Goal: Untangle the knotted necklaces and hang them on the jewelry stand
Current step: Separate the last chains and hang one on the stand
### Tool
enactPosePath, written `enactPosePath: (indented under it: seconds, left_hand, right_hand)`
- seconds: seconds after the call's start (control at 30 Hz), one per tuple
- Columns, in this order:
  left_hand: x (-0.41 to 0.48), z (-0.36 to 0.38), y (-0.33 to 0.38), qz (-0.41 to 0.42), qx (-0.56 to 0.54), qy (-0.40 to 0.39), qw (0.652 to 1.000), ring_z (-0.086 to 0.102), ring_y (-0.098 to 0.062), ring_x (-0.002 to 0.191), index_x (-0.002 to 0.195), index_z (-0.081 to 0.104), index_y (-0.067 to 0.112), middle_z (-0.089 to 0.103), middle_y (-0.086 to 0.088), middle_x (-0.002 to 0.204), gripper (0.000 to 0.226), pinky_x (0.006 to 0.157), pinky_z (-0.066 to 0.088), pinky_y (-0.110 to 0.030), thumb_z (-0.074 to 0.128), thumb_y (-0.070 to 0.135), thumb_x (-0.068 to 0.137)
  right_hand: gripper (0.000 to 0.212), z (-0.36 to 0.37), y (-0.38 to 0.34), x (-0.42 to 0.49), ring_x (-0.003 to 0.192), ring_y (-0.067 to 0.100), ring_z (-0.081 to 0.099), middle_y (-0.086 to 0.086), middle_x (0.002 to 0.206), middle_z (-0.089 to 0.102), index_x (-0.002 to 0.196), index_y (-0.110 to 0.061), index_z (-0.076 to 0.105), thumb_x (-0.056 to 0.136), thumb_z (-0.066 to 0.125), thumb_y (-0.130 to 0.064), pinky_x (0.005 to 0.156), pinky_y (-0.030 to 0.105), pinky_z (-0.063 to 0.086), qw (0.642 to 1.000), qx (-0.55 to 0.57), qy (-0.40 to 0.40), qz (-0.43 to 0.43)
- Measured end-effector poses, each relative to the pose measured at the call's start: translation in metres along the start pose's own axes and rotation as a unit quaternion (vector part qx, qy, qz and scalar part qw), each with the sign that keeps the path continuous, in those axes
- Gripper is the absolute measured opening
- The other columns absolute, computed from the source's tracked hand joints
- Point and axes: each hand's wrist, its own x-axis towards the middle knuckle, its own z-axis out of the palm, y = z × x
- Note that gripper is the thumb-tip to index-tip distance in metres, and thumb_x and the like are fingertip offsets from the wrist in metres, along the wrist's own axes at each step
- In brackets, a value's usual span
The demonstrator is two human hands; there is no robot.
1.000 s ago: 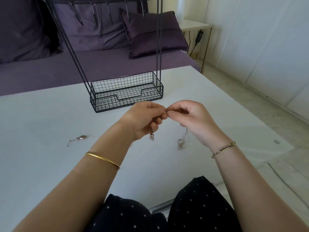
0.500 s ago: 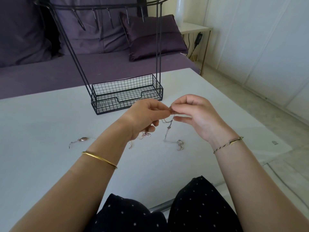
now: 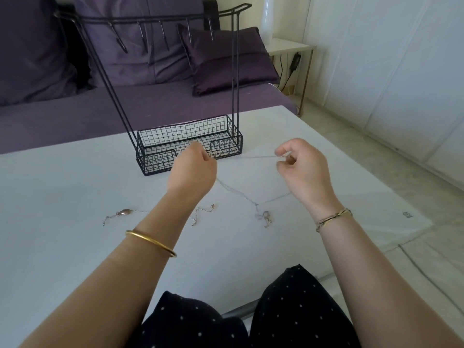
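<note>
Head-cam view: person seated at a white counter (image 3: 62,192), both forearms reaching fwd. Left hand (image 3: 192,172) is near centre. Right hand (image 3: 305,172) is at its 3 o'clock, well apart. A fine silver chain (image 3: 251,156) runs taut btwn them, lifted off the counter. Left fingers (image 3: 200,149) curl closed round one end, though the exact grip is hidden behind the hand. Right fingers (image 3: 282,149) pinch the other end, thumb against forefinger.

Progress, as a judgement: early to mid. The chain is partly drawn out, but thin strands drop from both hands toward 6 o'clock. They meet on the counter in a small tangle (image 3: 263,217) w/ a clasp or pendant, too small to tell which. That knot looks unresolved. A second necklace (image 3: 125,212), rose-toned w/ an oval piece, lies flat at 8 o'clock of the left hand. It is partly hidden under the forearm and neither hand touches it.

The black wire jewelry stand (image 3: 185,133) is at 12 o'clock, just beyond the left hand. It has a mesh tray at the base, tall legs and a top bar w/ hooks (image 3: 164,38). No necklace hangs on any hook, so all the hanging is left to do.

The chain looks v. thin and pale, hard to see against the counter.
</note>
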Motion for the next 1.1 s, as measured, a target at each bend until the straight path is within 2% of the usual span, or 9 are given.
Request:
enactPosePath:
  seconds: [0.1, 0.17, 0.3, 0.5, 0.67, 0.77, 0.87, 0.97, 1.1]
  left_hand:
    - [0.003, -0.001, -0.003, -0.008, -0.068, 0.021, 0.997, 0.051, -0.019, 0.062, 0.091, 0.055, 0.007, 0.066, -0.008, 0.091, 0.02, 0.053, 0.042, -0.029, 0.035, 0.005, 0.091]
    - [0.003, -0.002, -0.004, -0.019, -0.109, 0.031, 0.993, 0.046, -0.015, 0.056, 0.087, 0.056, 0.014, 0.067, -0.002, 0.087, 0.026, 0.049, 0.038, -0.024, 0.034, 0.002, 0.09]
    - [0.004, -0.008, 0.001, -0.057, -0.21, 0.039, 0.975, 0.046, -0.013, 0.054, 0.095, 0.059, 0.012, 0.065, 0.001, 0.079, 0.029, 0.047, 0.037, -0.023, 0.032, 0.001, 0.092]
    - [0.008, -0.018, 0.02, -0.032, -0.225, 0.014, 0.974, 0.044, -0.01, 0.05, 0.089, 0.063, 0.012, 0.06, 0.002, 0.067, 0.015, 0.042, 0.032, -0.019, 0.048, 0.009, 0.091]
    - [0.018, -0.029, 0.024, -0.057, -0.222, 0.05, 0.972, 0.044, -0.01, 0.051, 0.077, 0.059, 0.014, 0.054, 0.001, 0.066, 0.022, 0.043, 0.033, -0.02, 0.045, 0.012, 0.094]
    - [0.021, -0.032, 0.023, -0.087, -0.258, 0.076, 0.959, 0.043, -0.011, 0.05, 0.073, 0.054, 0.014, 0.052, 0.001, 0.064, 0.027, 0.043, 0.03, -0.021, 0.04, 0.012, 0.096]
    - [0.024, -0.037, 0.022, -0.098, -0.282, 0.114, 0.948, 0.042, -0.011, 0.049, 0.07, 0.052, 0.014, 0.051, 0.0, 0.064, 0.03, 0.041, 0.028, -0.022, 0.037, 0.012, 0.097]
    - [0.024, -0.043, 0.025, -0.103, -0.281, 0.111, 0.948, 0.045, -0.011, 0.049, 0.07, 0.054, 0.014, 0.052, 0.001, 0.064, 0.032, 0.043, 0.029, -0.022, 0.038, 0.018, 0.098]
    - [0.021, -0.044, 0.033, -0.095, -0.263, 0.021, 0.96, 0.048, -0.011, 0.048, 0.072, 0.058, 0.012, 0.058, -0.001, 0.064, 0.033, 0.041, 0.029, -0.019, 0.045, 0.027, 0.098]
  right_hand:
    - [0.012, 0.001, 0.008, 0.002, 0.075, 0.015, 0.054, -0.004, 0.079, 0.061, 0.086, -0.01, 0.068, 0.091, 0.058, -0.015, 0.065, 0.027, 0.039, 0.997, -0.029, 0.072, 0.021]
    - [0.022, -0.001, 0.009, 0.004, 0.062, 0.016, 0.051, -0.002, 0.067, 0.056, 0.078, -0.011, 0.065, 0.094, 0.056, -0.023, 0.056, 0.03, 0.045, 0.99, 0.06, 0.076, 0.102]
    - [0.03, -0.008, 0.012, 0.001, 0.034, 0.007, 0.034, 0.001, 0.058, 0.049, 0.075, -0.013, 0.06, 0.098, 0.048, -0.027, 0.037, 0.019, 0.036, 0.925, 0.264, 0.039, 0.271]
    - [0.039, -0.006, 0.026, -0.006, 0.04, 0.012, 0.032, 0.002, 0.057, 0.046, 0.071, -0.012, 0.061, 0.098, 0.046, -0.036, 0.04, 0.022, 0.026, 0.929, 0.202, 0.015, 0.31]
    - [0.037, -0.016, 0.033, -0.006, 0.032, 0.009, 0.035, 0.002, 0.056, 0.046, 0.076, -0.008, 0.058, 0.099, 0.047, -0.034, 0.045, 0.023, 0.042, 0.846, 0.354, 0.042, 0.396]
    - [0.042, -0.016, 0.04, -0.009, 0.033, 0.01, 0.029, 0.001, 0.057, 0.043, 0.074, -0.009, 0.057, 0.099, 0.045, -0.04, 0.041, 0.021, 0.032, 0.806, 0.4, 0.043, 0.433]
    - [0.048, -0.016, 0.047, -0.012, 0.046, 0.016, 0.035, 0.002, 0.058, 0.048, 0.068, -0.01, 0.059, 0.096, 0.044, -0.046, 0.05, 0.027, 0.027, 0.867, 0.268, 0.056, 0.416]
    - [0.047, -0.017, 0.055, -0.015, 0.062, 0.021, 0.049, 0.001, 0.063, 0.053, 0.068, -0.013, 0.059, 0.096, 0.038, -0.043, 0.062, 0.032, 0.038, 0.931, 0.123, 0.057, 0.339]
    - [0.035, -0.016, 0.056, -0.012, 0.086, 0.028, 0.057, -0.001, 0.078, 0.06, 0.076, -0.016, 0.062, 0.095, 0.036, -0.03, 0.083, 0.039, 0.042, 0.949, -0.007, 0.02, 0.315]
